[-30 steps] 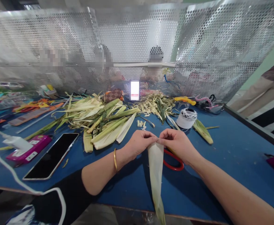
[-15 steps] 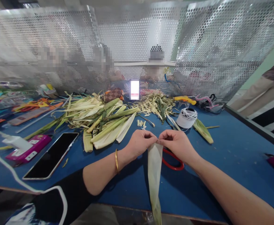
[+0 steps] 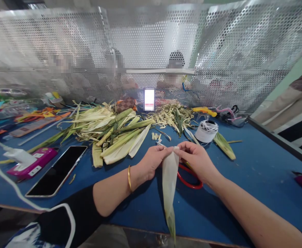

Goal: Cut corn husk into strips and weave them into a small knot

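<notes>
A pale corn husk [image 3: 169, 186] hangs point-down over the front of the blue table. My left hand [image 3: 154, 159] pinches its wide top edge from the left, thumb uppermost. From the right, my right hand [image 3: 196, 159] pinches the same edge, so the fingertips of both hands nearly meet. Behind the husk and under my right hand lie red-handled scissors [image 3: 192, 183], their blades hidden. Beyond my right hand stands a roll of white string [image 3: 206, 131], with a green husk piece [image 3: 224, 146] to its right.
A heap of corn husks [image 3: 117, 134] and shredded husk bits [image 3: 174, 115] lie beyond my hands. To the left are a phone [image 3: 56, 172] and a purple power strip [image 3: 34, 165] with a white cable. A perforated metal screen [image 3: 151, 38] closes the back; people sit behind it.
The husk's top edge has tilted and folded slightly between my fingers, and its lower tip has risen a little. My left hand has turned slightly and its fingers have shifted.
</notes>
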Tool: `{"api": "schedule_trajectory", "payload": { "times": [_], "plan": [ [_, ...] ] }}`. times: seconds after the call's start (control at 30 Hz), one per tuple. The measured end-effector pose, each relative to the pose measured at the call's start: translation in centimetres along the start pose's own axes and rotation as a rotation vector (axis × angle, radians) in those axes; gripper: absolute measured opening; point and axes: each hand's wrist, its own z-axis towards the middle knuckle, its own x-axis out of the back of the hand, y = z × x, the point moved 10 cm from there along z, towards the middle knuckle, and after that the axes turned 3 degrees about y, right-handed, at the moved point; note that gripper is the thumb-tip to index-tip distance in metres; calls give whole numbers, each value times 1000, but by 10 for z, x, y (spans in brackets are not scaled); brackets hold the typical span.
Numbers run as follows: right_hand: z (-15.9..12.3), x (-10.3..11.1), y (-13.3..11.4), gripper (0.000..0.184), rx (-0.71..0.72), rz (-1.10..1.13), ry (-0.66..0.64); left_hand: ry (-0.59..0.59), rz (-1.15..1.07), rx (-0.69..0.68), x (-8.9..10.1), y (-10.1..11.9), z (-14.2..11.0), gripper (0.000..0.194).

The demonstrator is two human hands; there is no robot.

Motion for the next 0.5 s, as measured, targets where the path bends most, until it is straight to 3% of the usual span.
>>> {"api": "schedule_trajectory", "payload": {
  "times": [0.13, 0.3, 0.5],
  "plan": [
    [-3, -2, 3, 35, -14, -51, 7, 42, -1, -91, 3, 5, 1, 35],
    [-6, 2, -14, 28, 128, -140, 65, 69, 0, -109, 4, 7, 2, 31],
    [-7, -13, -1, 32, -1, -17, -53, 83, -31, -111, 8, 6, 4, 35]
  ]
}}
